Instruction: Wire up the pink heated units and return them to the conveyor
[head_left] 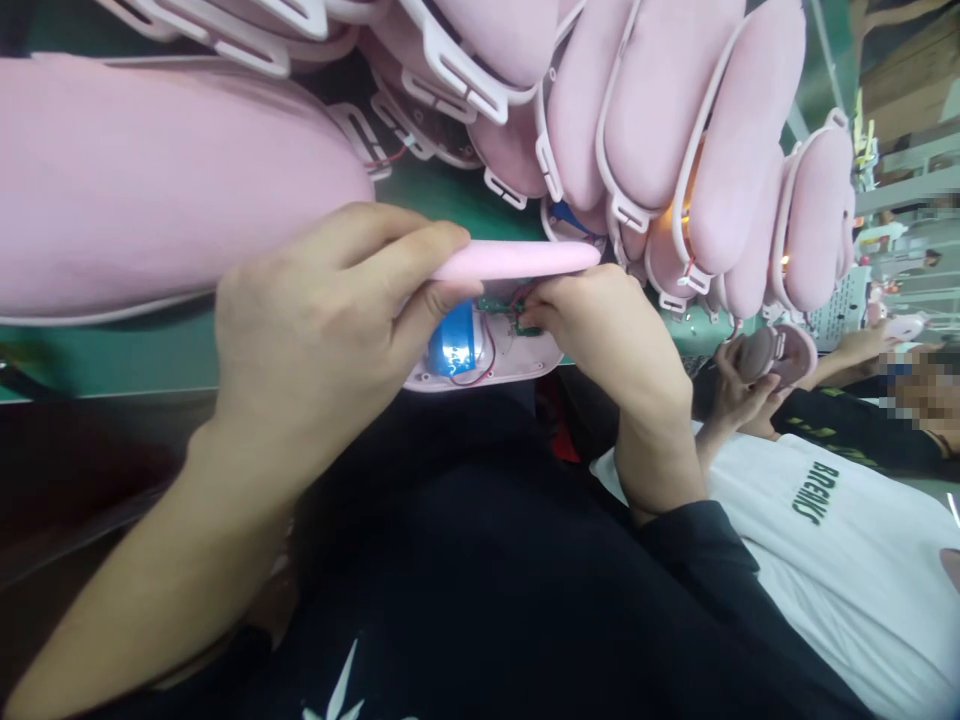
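Note:
My left hand (322, 290) pinches the edge of a pink shell cover (517, 260) between thumb and fingers, holding it tilted up so it shows nearly edge-on. Beneath it lies the matching pink shell half (529, 358), its inside exposed. A blue-wrapped battery (455, 342) sits in that half, with a thin red wire (487, 368) curving beside it. My right hand (607, 325) is closed at the right end of the shell, its fingertips on a small green circuit board (529, 322) with wires. The right hand's other fingers are partly hidden below the cover.
Several pink padded shells (660, 110) with slotted white rims are piled along the back of the green table (442, 200). A large pink shell (165, 180) lies at the left. On the right, a co-worker's hands (739, 395) hold a round part (780, 357).

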